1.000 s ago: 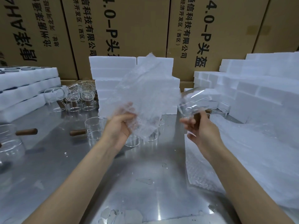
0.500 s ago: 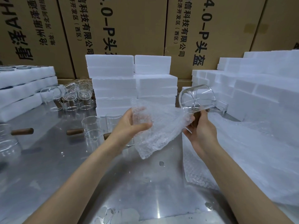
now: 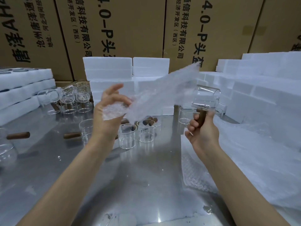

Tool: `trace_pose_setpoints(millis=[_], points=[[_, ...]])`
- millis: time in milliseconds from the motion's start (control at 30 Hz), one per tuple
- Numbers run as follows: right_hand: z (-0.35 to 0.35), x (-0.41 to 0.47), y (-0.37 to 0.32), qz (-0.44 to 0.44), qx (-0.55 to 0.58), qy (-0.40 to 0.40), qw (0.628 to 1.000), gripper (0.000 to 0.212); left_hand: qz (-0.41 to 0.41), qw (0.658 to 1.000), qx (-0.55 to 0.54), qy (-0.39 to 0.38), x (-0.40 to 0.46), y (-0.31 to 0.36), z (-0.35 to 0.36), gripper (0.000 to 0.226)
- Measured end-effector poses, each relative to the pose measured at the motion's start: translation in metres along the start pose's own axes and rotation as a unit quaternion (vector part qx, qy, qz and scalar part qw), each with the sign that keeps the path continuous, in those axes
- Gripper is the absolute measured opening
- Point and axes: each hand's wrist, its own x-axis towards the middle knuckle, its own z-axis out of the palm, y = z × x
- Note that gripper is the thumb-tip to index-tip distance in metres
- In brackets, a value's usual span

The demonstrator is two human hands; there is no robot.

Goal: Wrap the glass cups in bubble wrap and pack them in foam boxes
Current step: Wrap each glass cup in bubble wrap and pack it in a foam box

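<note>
1 glass cup [image 3: 206, 98] held by handle, right hand [image 3: 202, 132]; 1 bubble wrap sheet [image 3: 156, 97] pinched, left hand [image 3: 110, 110].

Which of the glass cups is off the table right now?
Only the glass cup held up by the right hand, which grips its brown wooden handle. It is tipped on its side in the air; every other cup stands on the steel table.

Brown cardboard cartons [image 3: 130, 30] w/ black print behind steel table [image 3: 138, 176].
</note>
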Motion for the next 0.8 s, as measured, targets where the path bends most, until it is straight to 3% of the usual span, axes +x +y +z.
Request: trace_pose_setpoints(millis=[100, 167, 233, 300, 367, 467, 600, 667, 733, 800], points=[[-0.001, 0.002, 0.003, 0.001, 0.005, 0.004, 1.000, 0.044, 0.064, 0.985, 0.140, -0.084, -0.004, 0.007, 0.003, 0.010], [-0.005, 0.002, 0.006, 0.004, -0.006, -0.013, 1.000, 0.036, 0.041, 0.960, 0.228, -0.156, -0.007, 0.001, 0.003, 0.009], [-0.007, -0.001, 0.006, 0.041, -0.007, -0.039, 0.998, 0.030, 0.004, 0.932, 0.289, -0.217, -0.008, -0.008, -0.001, 0.030], [-0.005, -0.003, 0.003, 0.078, 0.000, -0.017, 0.997, 0.042, -0.031, 0.898, 0.356, -0.256, -0.007, -0.016, -0.008, 0.057], [-0.004, 0.000, 0.003, 0.075, -0.003, 0.014, 0.997, 0.048, -0.064, 0.856, 0.432, -0.276, -0.004, -0.021, -0.014, 0.065], [-0.003, 0.002, 0.007, 0.072, -0.036, 0.035, 0.996, 0.042, -0.065, 0.807, 0.533, -0.246, 0.001, -0.027, -0.022, 0.066], [-0.001, 0.003, 0.015, 0.076, -0.024, 0.014, 0.997, 0.047, 0.038, 0.736, 0.661, -0.141, 0.004, -0.027, -0.028, 0.059], [0.001, 0.002, 0.016, 0.057, -0.048, 0.014, 0.997, 0.049, 0.103, 0.748, 0.650, -0.084, 0.007, -0.023, -0.025, 0.054], [0.002, 0.001, 0.018, 0.035, -0.091, 0.018, 0.995, 0.056, 0.166, 0.826, 0.537, -0.034, 0.005, -0.016, -0.018, 0.049], [0.002, 0.001, 0.019, 0.016, -0.129, 0.019, 0.991, 0.059, 0.140, 0.918, 0.367, -0.057, 0.000, -0.008, -0.007, 0.037]])
